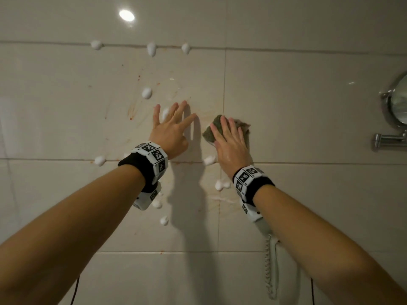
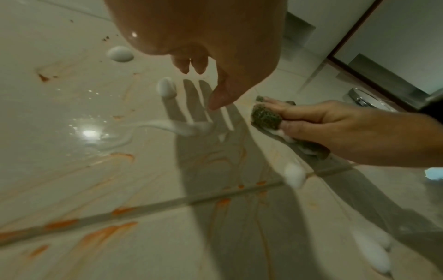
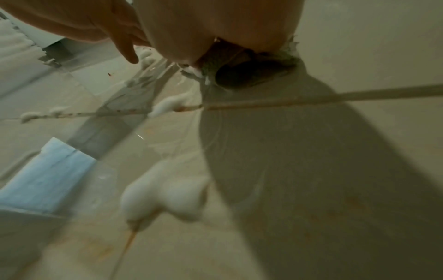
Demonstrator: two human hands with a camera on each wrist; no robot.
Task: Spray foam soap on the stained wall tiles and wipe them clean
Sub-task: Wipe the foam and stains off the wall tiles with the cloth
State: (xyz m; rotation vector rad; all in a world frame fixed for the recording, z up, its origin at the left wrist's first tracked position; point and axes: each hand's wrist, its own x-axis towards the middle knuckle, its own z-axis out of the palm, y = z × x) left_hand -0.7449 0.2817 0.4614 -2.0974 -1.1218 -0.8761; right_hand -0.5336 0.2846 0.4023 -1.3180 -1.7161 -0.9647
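Several white foam soap blobs [image 1: 147,92] dot the glossy beige wall tiles [image 1: 297,95] in the head view, ringing a patch of orange-brown streaked stains [image 1: 132,108]. The right hand [image 1: 231,142] lies flat over a dark green scouring sponge [image 1: 211,130], fingers straight and close together, pressing it to the wall just right of the vertical grout line. The left hand [image 1: 170,128] is spread on the tile beside it, fingers apart and holding nothing. A round chrome wall mirror [image 1: 398,102] hangs well to the right; a white corded wall handset [image 1: 272,260] sits below the right forearm.

From the left wrist, the left hand [image 2: 206,37] hovers close over the wet tile; whether its fingertips touch cannot be told. The right hand [image 2: 335,128] bears on the sponge [image 2: 266,118], foam squeezed out under it. Orange residue [image 2: 107,233] lies thick along the grout joint [image 2: 167,202].

From the right wrist, the picture is blurred. The sponge [image 3: 242,75] is pinned under the palm, and a large foam blob [image 3: 165,199] trails an orange run downward.

Risks, as judged:
- The bracing hand may slip, since the tile is glossy and wet with soap.
- Stain could be smeared onto clean tile if the loaded sponge is dragged outward.
- Grout may keep its colour under flat wiping alone.
- Foam running down may reach the handset.
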